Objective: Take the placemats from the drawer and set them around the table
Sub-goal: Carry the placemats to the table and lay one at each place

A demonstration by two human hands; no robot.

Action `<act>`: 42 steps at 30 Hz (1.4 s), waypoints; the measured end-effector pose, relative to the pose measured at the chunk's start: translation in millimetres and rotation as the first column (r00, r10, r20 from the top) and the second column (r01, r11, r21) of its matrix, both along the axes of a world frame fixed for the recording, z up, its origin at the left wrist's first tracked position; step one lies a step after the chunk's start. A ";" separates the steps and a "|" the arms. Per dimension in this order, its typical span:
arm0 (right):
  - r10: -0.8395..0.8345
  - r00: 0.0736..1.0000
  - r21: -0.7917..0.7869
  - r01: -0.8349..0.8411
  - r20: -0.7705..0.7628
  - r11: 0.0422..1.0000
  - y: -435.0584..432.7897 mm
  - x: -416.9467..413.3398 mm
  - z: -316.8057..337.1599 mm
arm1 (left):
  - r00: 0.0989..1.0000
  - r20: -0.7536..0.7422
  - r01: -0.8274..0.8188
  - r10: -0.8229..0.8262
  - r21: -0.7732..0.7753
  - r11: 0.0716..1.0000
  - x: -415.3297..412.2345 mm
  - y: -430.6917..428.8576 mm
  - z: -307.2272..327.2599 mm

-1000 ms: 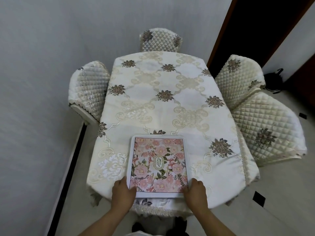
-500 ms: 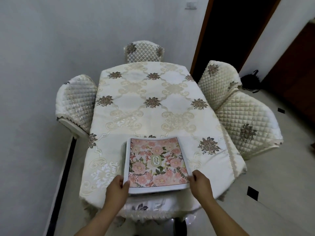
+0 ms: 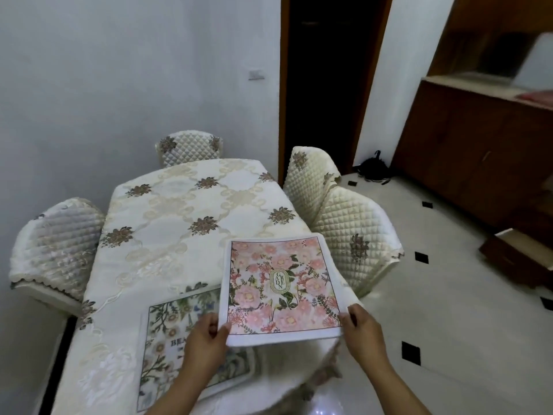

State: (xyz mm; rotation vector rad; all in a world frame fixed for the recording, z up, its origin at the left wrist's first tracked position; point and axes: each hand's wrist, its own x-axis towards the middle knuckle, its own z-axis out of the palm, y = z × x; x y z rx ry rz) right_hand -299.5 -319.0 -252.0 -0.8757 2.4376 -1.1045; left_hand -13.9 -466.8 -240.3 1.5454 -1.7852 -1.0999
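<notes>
My left hand (image 3: 203, 345) and right hand (image 3: 363, 333) pinch the pink floral placemat (image 3: 284, 286) by its near corners. Risk: its limp edge may drag the green floral placemat (image 3: 167, 348) off the table's (image 3: 179, 205) near edge.

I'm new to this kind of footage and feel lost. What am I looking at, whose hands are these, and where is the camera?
No machine here: a person wears one wide-angle camera on the head, looking down, so every picture is their own view. The left hand and right hand each grip a near corner of the pink placemat, held above the cloth-covered table. A green placemat lies flat on it, partly under the pink one. Quilted chairs stand around.
</notes>
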 end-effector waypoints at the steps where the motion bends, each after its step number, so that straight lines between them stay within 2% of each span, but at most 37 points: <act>1: -0.006 1.000 -0.008 0.006 -0.003 1.000 13.7 -18.4 3.8 | 1.000 -0.002 0.017 -0.017 -0.005 1.000 -20.5 9.0 1.8; 9: -0.117 0.993 -0.085 0.116 -0.014 0.990 128.1 -192.4 39.4 | 0.992 -0.044 0.115 -0.118 -0.067 0.991 -208.8 91.1 20.7; 14: -0.118 0.992 -0.093 0.115 -0.033 0.989 149.5 -275.4 57.3 | 0.986 -0.031 0.163 -0.166 -0.084 0.983 -288.7 109.9 36.2; 23: -0.108 0.994 -0.099 0.107 -0.005 0.989 103.1 -379.5 48.9 | 0.988 -0.041 0.144 -0.149 -0.100 0.985 -395.5 53.3 43.4; 26: -0.133 0.990 -0.098 0.129 -0.038 0.987 85.5 -425.7 50.5 | 0.976 -0.083 0.193 -0.200 -0.081 0.978 -445.4 24.5 37.6; 29: -0.173 0.983 -0.060 0.169 -0.055 0.984 70.9 -476.2 53.5 | 0.959 -0.136 0.250 -0.247 0.007 0.968 -502.2 -2.7 31.9; 35: -0.231 0.973 -0.084 0.231 0.011 0.969 33.6 -562.1 56.5 | 0.931 -0.146 0.331 -0.336 -0.054 0.942 -598.0 -52.6 41.3; 42: -0.103 0.993 -0.076 0.108 0.062 0.991 -52.4 -669.9 42.5 | 0.966 -0.103 0.232 -0.238 -0.068 0.970 -682.2 -110.7 33.6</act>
